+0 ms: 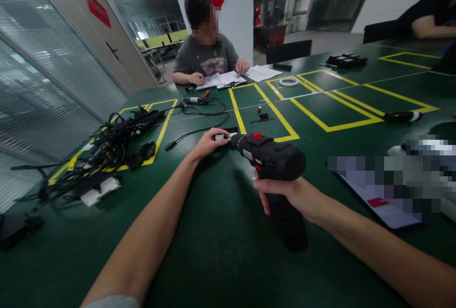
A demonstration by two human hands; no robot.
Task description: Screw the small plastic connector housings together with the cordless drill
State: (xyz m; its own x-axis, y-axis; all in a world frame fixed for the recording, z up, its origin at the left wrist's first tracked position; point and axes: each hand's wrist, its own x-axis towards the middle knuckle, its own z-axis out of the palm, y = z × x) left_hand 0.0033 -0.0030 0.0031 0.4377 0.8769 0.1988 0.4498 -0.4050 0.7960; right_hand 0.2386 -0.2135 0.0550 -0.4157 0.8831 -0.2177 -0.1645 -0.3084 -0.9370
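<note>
My right hand (285, 191) is wrapped round the grip of a black cordless drill (269, 156) with red details. The drill's chuck points left and away, and its bit meets a small black and silver piece (221, 137) on the table. Closed on that piece is my left hand (210, 143), the fingers over its near and left side. What exactly the piece is cannot be made out, as the fingers and chuck partly hide it. Just beyond lie a small black part (264, 116) and a tiny red item (260, 109).
Tangled black cables (117, 141) spread over the left of the green table (199, 251). A person (210, 46) sits opposite with papers (224, 80). A white tape roll (289, 81), a black-handled tool (402, 116) and a phone (384, 203) lie to the right.
</note>
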